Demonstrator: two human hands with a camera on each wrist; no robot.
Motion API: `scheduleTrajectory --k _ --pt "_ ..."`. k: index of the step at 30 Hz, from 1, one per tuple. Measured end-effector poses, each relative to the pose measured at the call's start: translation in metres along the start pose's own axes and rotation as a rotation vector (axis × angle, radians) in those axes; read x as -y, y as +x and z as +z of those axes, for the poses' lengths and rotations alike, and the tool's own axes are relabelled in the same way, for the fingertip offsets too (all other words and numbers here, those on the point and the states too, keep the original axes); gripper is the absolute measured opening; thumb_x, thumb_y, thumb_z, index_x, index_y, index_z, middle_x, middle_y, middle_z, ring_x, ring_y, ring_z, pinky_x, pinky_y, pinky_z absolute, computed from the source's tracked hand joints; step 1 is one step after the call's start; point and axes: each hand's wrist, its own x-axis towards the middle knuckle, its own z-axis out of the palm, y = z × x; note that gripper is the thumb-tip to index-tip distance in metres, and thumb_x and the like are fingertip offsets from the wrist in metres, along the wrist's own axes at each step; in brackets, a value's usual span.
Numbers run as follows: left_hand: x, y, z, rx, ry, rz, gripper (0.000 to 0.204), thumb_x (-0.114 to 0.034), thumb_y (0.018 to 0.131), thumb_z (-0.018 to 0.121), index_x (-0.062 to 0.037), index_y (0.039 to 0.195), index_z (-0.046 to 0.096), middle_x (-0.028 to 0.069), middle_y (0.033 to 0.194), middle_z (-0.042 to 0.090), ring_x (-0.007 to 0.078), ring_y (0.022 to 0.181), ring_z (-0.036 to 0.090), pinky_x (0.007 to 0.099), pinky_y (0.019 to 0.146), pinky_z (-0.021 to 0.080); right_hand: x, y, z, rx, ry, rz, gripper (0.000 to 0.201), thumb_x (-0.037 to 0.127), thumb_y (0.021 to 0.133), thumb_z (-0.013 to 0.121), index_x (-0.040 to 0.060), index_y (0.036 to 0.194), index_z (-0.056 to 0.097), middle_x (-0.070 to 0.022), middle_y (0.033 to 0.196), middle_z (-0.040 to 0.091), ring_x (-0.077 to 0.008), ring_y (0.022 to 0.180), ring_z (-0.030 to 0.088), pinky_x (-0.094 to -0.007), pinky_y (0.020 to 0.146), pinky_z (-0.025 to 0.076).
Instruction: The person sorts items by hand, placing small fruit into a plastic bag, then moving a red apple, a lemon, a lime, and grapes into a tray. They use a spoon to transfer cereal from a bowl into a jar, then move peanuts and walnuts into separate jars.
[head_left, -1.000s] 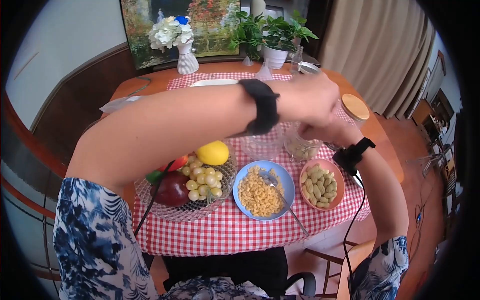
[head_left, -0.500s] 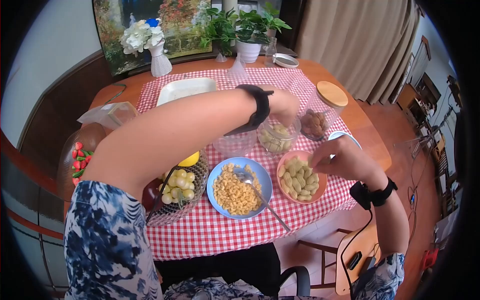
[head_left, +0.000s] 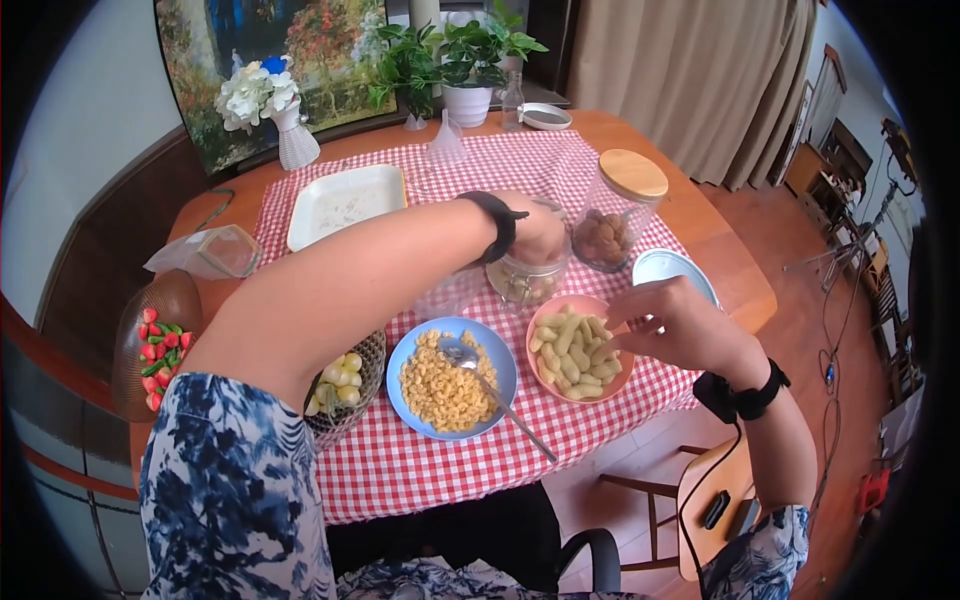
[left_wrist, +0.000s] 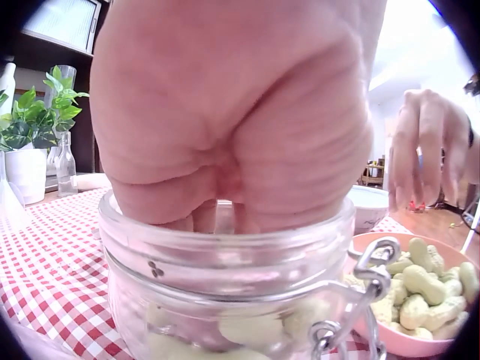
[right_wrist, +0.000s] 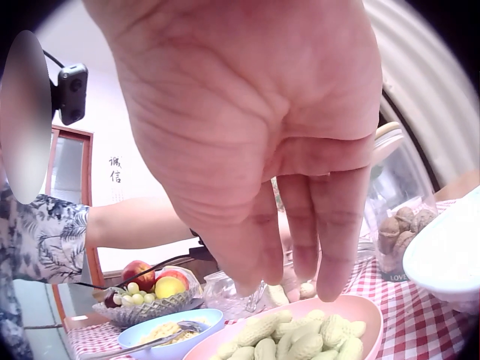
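My left hand (head_left: 540, 238) reaches down into the mouth of a clip-top glass jar (left_wrist: 225, 262), which has peanuts (head_left: 530, 290) in it. Its fingertips are hidden inside, and I cannot tell if they pinch a peanut. Just right of the jar, a pink bowl (head_left: 625, 385) is heaped with unshelled peanuts (head_left: 575, 350). My right hand (head_left: 690, 325) hovers over that bowl's right side, its fingers pointing down with nothing seen between them. The metal clasp (left_wrist: 367, 292) hangs at the jar's side, next to the bowl.
A blue plate (head_left: 400, 405) of pasta with a spoon (head_left: 520, 425) lies left of the bowl. Behind it stand a wooden-lidded jar (head_left: 632, 178) of walnuts and a white bowl (head_left: 668, 262). A fruit basket (head_left: 360, 400) and white tray (head_left: 300, 225) are further left.
My right hand has drawn away from the jar, rightward to above the peanut bowl. The left hand has lowered into the jar. The head view has shifted, bringing the white tray into sight.
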Motion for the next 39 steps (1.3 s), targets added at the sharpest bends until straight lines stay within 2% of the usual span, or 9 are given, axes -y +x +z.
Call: scheduleTrajectory --k 3,4,8,15,19,24,27,33,39 --pt "0.007 0.000 -0.002 -0.053 -0.072 0.022 0.034 -0.018 0.082 0.069 -0.0138 0.116 0.071 0.0069 0.112 0.072 0.0242 0.099 0.068 0.0378 0.084 0.054 0.004 -0.002 -0.007 -0.027 -0.020 0.022 0.013 0.005 0.078 0.077 -0.0004 0.089 0.071 -0.0107 0.083 0.071 -0.0224 0.072 0.069 -0.0296 0.064 0.055" --pt "0.007 -0.011 -0.007 -0.126 -0.111 0.110 0.026 -0.014 0.078 0.073 -0.0079 0.103 0.074 0.0078 0.093 0.075 0.0200 0.085 0.072 0.0343 0.073 0.056 0.005 -0.002 -0.010 -0.061 0.000 0.031 0.012 0.005 0.079 0.076 -0.0005 0.089 0.071 -0.0108 0.083 0.071 -0.0222 0.073 0.069 -0.0298 0.064 0.055" --pt "0.017 -0.023 -0.029 -0.184 -0.347 0.115 0.020 -0.014 0.082 0.077 -0.0003 0.096 0.073 0.0088 0.083 0.075 0.0140 0.074 0.074 0.0271 0.067 0.058 0.007 -0.001 -0.026 -0.173 -0.043 0.032 0.011 0.005 0.082 0.072 -0.0008 0.091 0.072 -0.0112 0.086 0.073 -0.0209 0.077 0.070 -0.0305 0.067 0.058" --pt "-0.037 -0.062 -0.031 -0.275 -0.390 0.369 0.022 -0.012 0.082 0.073 0.0031 0.097 0.072 0.0129 0.084 0.073 0.0176 0.073 0.073 0.0301 0.066 0.058 0.017 0.030 -0.051 -0.319 -0.061 0.180 0.016 0.008 0.086 0.070 -0.0041 0.096 0.072 -0.0124 0.086 0.073 -0.0186 0.079 0.071 -0.0302 0.074 0.059" --pt "-0.058 -0.052 0.011 -0.455 -0.262 0.523 0.030 -0.016 0.080 0.071 -0.0002 0.105 0.072 0.0169 0.087 0.072 0.0317 0.083 0.070 0.0404 0.074 0.056 0.008 0.069 -0.038 -0.195 -0.019 0.089 0.019 0.011 0.085 0.070 -0.0044 0.096 0.072 -0.0138 0.085 0.073 -0.0189 0.077 0.071 -0.0321 0.075 0.058" --pt "-0.079 -0.086 0.003 -0.239 -0.164 0.425 0.036 -0.028 0.079 0.072 -0.0058 0.108 0.074 0.0136 0.100 0.073 0.0308 0.092 0.069 0.0406 0.080 0.056 -0.006 0.126 -0.006 0.099 -0.169 0.143 0.019 0.009 0.087 0.067 0.0002 0.103 0.072 -0.0121 0.093 0.073 -0.0184 0.088 0.070 -0.0325 0.076 0.056" --pt "-0.080 -0.108 -0.008 -0.174 -0.188 0.460 0.033 -0.025 0.084 0.071 -0.0057 0.111 0.072 0.0166 0.093 0.073 0.0320 0.084 0.070 0.0424 0.074 0.056 -0.021 0.152 0.020 0.209 -0.161 0.092 0.023 0.015 0.082 0.071 0.0046 0.103 0.074 -0.0144 0.101 0.073 -0.0309 0.093 0.070 -0.0381 0.083 0.054" --pt "-0.053 -0.117 -0.019 -0.210 -0.412 0.506 0.027 -0.034 0.085 0.071 -0.0079 0.089 0.077 0.0060 0.075 0.073 0.0177 0.071 0.069 0.0326 0.065 0.054 -0.029 0.158 0.036 0.206 -0.142 0.212 0.023 0.018 0.083 0.069 0.0060 0.101 0.073 -0.0113 0.098 0.072 -0.0245 0.096 0.068 -0.0374 0.084 0.053" --pt "-0.005 -0.100 -0.028 -0.773 -0.537 0.332 0.028 -0.033 0.086 0.070 -0.0057 0.086 0.076 0.0056 0.073 0.071 0.0154 0.064 0.067 0.0295 0.061 0.053 -0.013 0.151 0.022 0.189 -0.287 0.115 0.015 0.011 0.082 0.070 0.0050 0.095 0.072 -0.0056 0.089 0.071 -0.0155 0.089 0.066 -0.0317 0.084 0.052"
